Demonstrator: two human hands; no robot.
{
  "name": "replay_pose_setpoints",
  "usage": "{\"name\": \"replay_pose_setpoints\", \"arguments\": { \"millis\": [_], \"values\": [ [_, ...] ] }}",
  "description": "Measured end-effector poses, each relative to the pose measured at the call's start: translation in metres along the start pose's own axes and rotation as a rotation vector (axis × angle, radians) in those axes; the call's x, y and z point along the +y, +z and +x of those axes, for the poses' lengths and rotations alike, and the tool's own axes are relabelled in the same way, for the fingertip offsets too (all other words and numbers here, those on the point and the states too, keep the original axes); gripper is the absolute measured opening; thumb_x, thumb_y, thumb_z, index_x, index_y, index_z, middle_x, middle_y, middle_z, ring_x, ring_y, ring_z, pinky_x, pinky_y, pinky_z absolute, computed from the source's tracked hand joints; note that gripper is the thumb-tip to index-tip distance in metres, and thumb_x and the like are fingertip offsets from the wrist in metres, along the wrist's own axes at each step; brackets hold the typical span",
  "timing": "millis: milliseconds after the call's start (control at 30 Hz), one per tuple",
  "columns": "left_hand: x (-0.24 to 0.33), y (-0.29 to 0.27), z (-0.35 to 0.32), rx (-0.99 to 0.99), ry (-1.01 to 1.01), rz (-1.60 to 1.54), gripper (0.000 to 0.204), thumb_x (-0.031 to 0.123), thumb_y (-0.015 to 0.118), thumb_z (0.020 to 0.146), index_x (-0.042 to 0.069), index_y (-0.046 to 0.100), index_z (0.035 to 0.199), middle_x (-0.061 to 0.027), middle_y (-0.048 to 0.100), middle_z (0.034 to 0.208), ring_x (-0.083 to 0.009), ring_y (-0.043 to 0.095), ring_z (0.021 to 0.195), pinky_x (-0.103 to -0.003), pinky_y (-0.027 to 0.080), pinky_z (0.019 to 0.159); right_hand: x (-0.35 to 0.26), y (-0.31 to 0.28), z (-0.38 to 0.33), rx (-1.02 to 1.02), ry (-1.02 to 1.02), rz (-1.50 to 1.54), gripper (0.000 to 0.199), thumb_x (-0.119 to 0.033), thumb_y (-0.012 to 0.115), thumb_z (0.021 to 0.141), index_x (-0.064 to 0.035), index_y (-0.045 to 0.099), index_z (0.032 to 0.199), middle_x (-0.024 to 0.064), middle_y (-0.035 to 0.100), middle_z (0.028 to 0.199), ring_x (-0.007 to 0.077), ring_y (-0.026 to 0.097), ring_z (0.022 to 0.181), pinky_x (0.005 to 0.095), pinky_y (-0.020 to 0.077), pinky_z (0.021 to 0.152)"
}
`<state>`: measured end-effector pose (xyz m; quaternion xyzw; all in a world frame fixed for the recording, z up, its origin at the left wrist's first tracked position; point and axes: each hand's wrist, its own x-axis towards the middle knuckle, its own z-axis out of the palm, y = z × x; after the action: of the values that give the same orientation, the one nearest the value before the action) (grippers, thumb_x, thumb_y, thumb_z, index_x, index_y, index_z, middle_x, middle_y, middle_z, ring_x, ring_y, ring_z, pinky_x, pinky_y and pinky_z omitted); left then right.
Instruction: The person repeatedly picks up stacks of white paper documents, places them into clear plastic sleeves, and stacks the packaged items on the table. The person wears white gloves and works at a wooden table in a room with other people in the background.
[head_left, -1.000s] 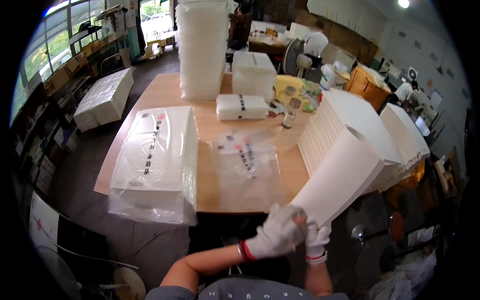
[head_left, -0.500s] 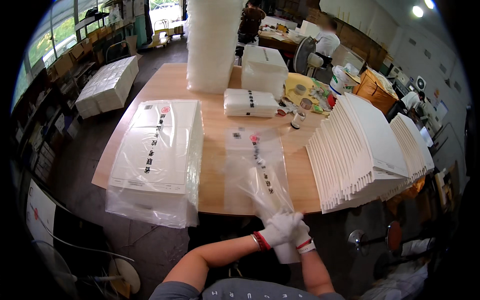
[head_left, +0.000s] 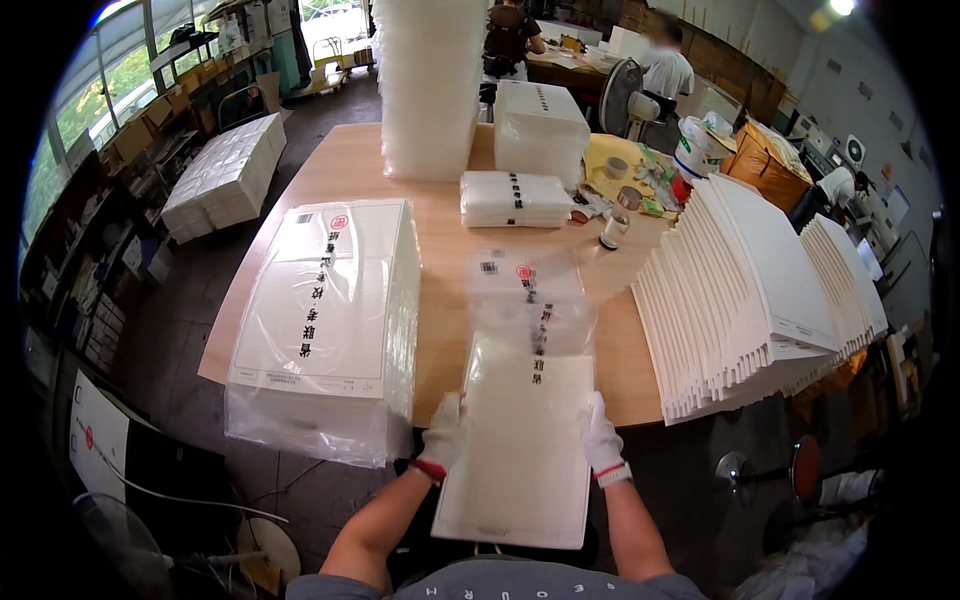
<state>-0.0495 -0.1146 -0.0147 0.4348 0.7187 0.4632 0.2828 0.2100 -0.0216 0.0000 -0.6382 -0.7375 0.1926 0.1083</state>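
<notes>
— Wooden table (head_left: 450, 215) is filling the middle of a cluttered workshop. What are the hands doing at its near edge?

— Both gloved hands are gripping a white sheet pack (head_left: 520, 440): the left hand (head_left: 443, 436) is clasping its left edge, the right hand (head_left: 602, 438) its right edge. Its long axis is running away from the person, the far end entering a clear plastic bag (head_left: 528, 300) lying on the table.

— Changed since half a second ago?

— Then the hands were bunched together; now they are spread apart. How deep the pack sits is hard to tell.

— Beyond?

— A bagged stack (head_left: 325, 320) is lying left, upright white sheets (head_left: 745, 290) right.
</notes>
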Motion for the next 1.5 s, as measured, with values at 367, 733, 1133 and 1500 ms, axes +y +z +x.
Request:
{"name": "replay_pose_setpoints", "arguments": {
  "millis": [367, 733, 1133, 1500],
  "values": [
    [-0.022, -0.025, -0.056, -0.064, 0.042, 0.393, 0.013, 0.01, 0.046, 0.083, 0.004, 0.039, 0.092, -0.0189, 0.056, 0.085, -0.0386, 0.059, 0.069, -0.05, 0.045, 0.057, -0.004, -0.007, -0.054, -0.223, -0.028, -0.059, 0.074, -0.009, 0.044, 0.077, -0.0158, 0.011, 0.143, 0.0244, 0.061, 0.081, 0.0417, 0.058, 0.07, 0.0537, 0.0426, 0.059],
    [0.03, -0.077, -0.181, -0.246, 0.018, 0.341, 0.011, 0.011, 0.052, 0.083, 0.003, 0.046, 0.086, -0.0219, 0.054, 0.089, -0.0417, 0.057, 0.073, -0.049, 0.047, 0.06, 0.01, -0.039, -0.182, -0.381, -0.152, 0.082, 0.069, -0.025, 0.042, 0.089, -0.0112, 0.001, 0.144, 0.0264, 0.061, 0.074, 0.0391, 0.06, 0.061, 0.0537, 0.0441, 0.053],
    [0.044, -0.08, -0.195, -0.148, 0.02, -0.241, 0.012, -0.011, 0.044, 0.07, 0.0, 0.047, 0.076, -0.0113, 0.054, 0.074, -0.0181, 0.056, 0.064, -0.03, 0.048, 0.058, 0.026, -0.073, -0.219, -0.235, -0.129, 0.44, 0.035, -0.015, 0.047, 0.085, -0.0064, 0.051, 0.119, 0.0126, 0.066, 0.076, 0.0268, 0.066, 0.067, 0.0378, 0.0519, 0.065],
    [0.156, -0.112, -0.133, -0.158, 0.854, 0.096, 0.015, 0.007, 0.062, 0.062, 0.011, 0.054, 0.074, -0.0069, 0.056, 0.075, -0.0272, 0.055, 0.056, -0.034, 0.043, 0.047, -0.043, -0.006, -0.153, -0.537, 0.141, 1.794, 0.036, -0.018, 0.045, 0.092, 0.0012, 0.046, 0.122, 0.0105, 0.055, 0.115, 0.0182, 0.057, 0.098, 0.0314, 0.0468, 0.085]
  ]
}}
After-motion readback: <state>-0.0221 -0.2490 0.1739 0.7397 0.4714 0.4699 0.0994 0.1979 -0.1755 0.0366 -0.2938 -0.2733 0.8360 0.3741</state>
